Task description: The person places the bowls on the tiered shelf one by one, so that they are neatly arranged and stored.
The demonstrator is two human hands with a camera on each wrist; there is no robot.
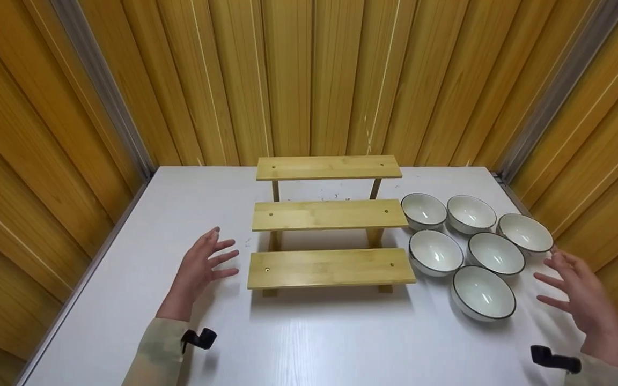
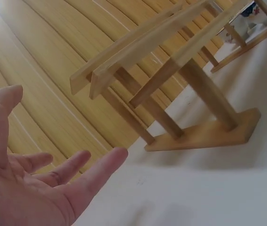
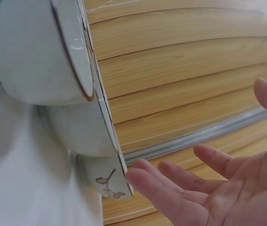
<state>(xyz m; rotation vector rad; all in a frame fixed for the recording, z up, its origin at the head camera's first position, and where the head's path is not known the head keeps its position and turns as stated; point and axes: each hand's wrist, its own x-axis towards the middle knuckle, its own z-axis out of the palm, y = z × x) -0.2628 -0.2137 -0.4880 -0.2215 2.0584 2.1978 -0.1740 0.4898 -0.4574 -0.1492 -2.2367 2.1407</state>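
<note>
Six bowls (image 1: 495,254) from head view, painted sprig (image 3: 107,180) from right wrist

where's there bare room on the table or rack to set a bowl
All three tiers of the wooden rack are bare. The white table is open in front of the rack and left of it, though the left grip hovers there. Crowded: right of the rack, where six bowls stand close together.

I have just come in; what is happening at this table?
A person is at a white table, holding nothing. The open left hand is beside a three-step wooden rack; the right hand, also open, is near six bowls, though I cannot tell whether it touches one. The bowls stand upright on the table, right of the rack, and none is on it.
</note>
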